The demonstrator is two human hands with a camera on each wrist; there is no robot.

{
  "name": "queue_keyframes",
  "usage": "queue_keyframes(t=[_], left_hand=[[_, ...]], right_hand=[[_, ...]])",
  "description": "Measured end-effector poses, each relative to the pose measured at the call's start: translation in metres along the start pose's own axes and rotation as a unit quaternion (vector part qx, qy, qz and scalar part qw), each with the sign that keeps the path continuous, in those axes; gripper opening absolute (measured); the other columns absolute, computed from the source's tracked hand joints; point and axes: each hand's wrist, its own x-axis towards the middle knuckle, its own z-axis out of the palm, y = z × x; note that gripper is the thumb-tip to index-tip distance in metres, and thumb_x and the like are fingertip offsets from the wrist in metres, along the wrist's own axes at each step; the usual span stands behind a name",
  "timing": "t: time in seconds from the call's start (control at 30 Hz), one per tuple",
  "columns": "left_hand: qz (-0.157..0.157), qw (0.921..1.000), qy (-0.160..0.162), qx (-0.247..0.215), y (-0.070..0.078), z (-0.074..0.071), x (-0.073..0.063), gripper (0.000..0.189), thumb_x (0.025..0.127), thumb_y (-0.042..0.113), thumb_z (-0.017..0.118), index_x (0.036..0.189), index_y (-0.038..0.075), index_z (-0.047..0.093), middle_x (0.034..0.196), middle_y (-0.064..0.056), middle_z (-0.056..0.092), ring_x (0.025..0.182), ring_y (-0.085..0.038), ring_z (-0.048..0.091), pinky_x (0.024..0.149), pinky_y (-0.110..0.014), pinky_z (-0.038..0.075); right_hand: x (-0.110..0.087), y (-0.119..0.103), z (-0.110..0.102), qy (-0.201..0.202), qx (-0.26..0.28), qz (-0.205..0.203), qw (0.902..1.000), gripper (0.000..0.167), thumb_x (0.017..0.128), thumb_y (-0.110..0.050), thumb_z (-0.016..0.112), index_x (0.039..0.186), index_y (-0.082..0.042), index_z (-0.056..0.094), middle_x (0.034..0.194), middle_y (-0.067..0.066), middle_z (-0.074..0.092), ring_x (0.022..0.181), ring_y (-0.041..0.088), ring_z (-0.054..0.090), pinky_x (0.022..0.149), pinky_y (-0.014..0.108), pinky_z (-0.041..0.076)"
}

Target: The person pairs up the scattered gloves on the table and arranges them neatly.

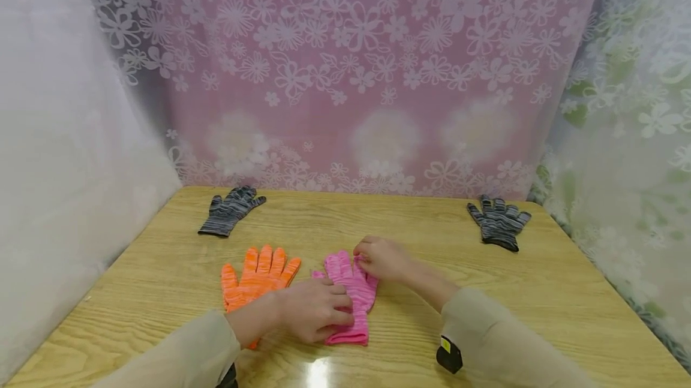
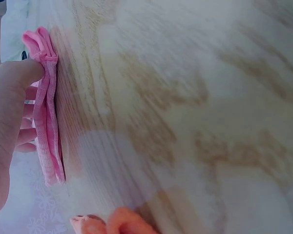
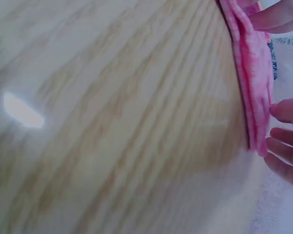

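While left hand, right hand, loose-fingered, touch pink glove, forearm crosses orange glove.

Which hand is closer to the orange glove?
Left. The left hand is just beside the orange glove; the right hand is farther off, at the far end of the pink glove.

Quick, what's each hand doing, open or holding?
Left hand: open, touching the pink glove.
Right hand: at the pink glove's fingers; can't tell whether it's pinching.
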Motion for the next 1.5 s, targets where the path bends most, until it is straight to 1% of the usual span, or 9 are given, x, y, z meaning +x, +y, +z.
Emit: queue_keyframes(t=[0.23,0.37,0.5,0.57,0.67,0.8,1.03,1.3,1.5], left_hand=[[0.004,0.9996,-0.006,0.028,0.002,0.0,0.0,0.027,0.09,0.032,0.052,0.113,0.023,0.062,0.107,0.005,0.057,0.095,-0.01,0.049,0.078,-0.024,0.042],[0.006,0.9991,-0.006,0.04,0.003,0.002,-0.002,0.028,0.091,0.031,0.05,0.114,0.023,0.061,0.108,0.005,0.056,0.095,-0.011,0.048,0.077,-0.024,0.041],[0.005,0.9991,-0.007,0.041,0.003,0.004,-0.003,0.028,0.091,0.031,0.049,0.115,0.023,0.059,0.109,0.005,0.054,0.097,-0.011,0.047,0.077,-0.025,0.042],[0.001,0.9993,-0.008,0.036,0.003,0.004,-0.004,0.027,0.09,0.031,0.05,0.115,0.023,0.059,0.109,0.005,0.054,0.097,-0.011,0.047,0.077,-0.026,0.042],[-0.004,0.9995,-0.007,0.029,0.003,0.004,-0.005,0.027,0.09,0.03,0.051,0.115,0.023,0.059,0.109,0.005,0.055,0.097,-0.011,0.047,0.077,-0.026,0.042],[-0.009,0.9998,-0.001,0.02,0.004,0.005,-0.005,0.027,0.089,0.03,0.052,0.114,0.024,0.06,0.108,0.005,0.055,0.096,-0.011,0.047,0.076,-0.026,0.041],[-0.021,0.9998,0.004,0.004,0.003,0.005,-0.005,0.025,0.09,0.03,0.052,0.113,0.025,0.062,0.107,0.007,0.056,0.097,-0.01,0.048,0.079,-0.026,0.042],[-0.023,0.9997,0.0,0.01,0.004,0.004,-0.005,0.026,0.091,0.031,0.052,0.114,0.025,0.062,0.109,0.006,0.056,0.098,-0.01,0.049,0.079,-0.027,0.043],[-0.022,0.9997,-0.009,0.0,0.004,0.004,-0.004,0.027,0.091,0.031,0.051,0.115,0.024,0.061,0.11,0.005,0.056,0.099,-0.01,0.049,0.08,-0.027,0.042]], right_hand=[[0.001,-0.001,0.015,0.016,-0.005,-0.012,0.9998,0.009,0.08,-0.007,0.066,0.088,-0.009,0.069,0.084,0.002,0.06,0.076,0.017,0.06,0.066,0.029,0.048],[0.002,-0.002,0.013,0.045,0.008,-0.02,0.9987,0.009,0.079,-0.001,0.064,0.084,-0.007,0.068,0.081,0.002,0.057,0.074,0.017,0.058,0.064,0.028,0.048],[0.004,-0.003,0.008,0.085,0.031,-0.006,0.9959,0.009,0.078,0.002,0.064,0.083,-0.004,0.068,0.081,0.003,0.058,0.074,0.018,0.059,0.066,0.029,0.048],[0.005,-0.003,0.007,0.087,0.032,-0.001,0.9957,0.009,0.078,0.003,0.064,0.083,-0.004,0.068,0.079,0.003,0.057,0.074,0.019,0.058,0.066,0.029,0.048],[0.005,0.0,0.01,0.065,0.018,-0.003,0.9977,0.008,0.078,0.001,0.064,0.083,-0.004,0.068,0.08,0.003,0.057,0.076,0.019,0.058,0.067,0.03,0.048],[0.004,0.005,0.017,0.042,-0.008,-0.032,0.9986,0.005,0.081,-0.005,0.065,0.085,-0.004,0.067,0.081,0.004,0.058,0.077,0.02,0.058,0.068,0.03,0.048],[0.0,0.004,-0.002,0.051,-0.03,-0.022,0.998,0.01,0.08,-0.011,0.069,0.088,-0.005,0.067,0.086,0.004,0.058,0.08,0.019,0.057,0.066,0.03,0.048],[-0.014,-0.009,-0.002,-0.061,0.022,-0.06,0.9961,0.014,0.083,-0.019,0.068,0.09,-0.007,0.067,0.096,0.004,0.06,0.085,0.016,0.058,0.073,0.027,0.047],[-0.018,-0.01,0.002,-0.062,-0.001,-0.058,0.9964,0.014,0.083,-0.02,0.068,0.092,-0.009,0.067,0.099,0.004,0.059,0.091,0.019,0.057,0.076,0.031,0.047]])
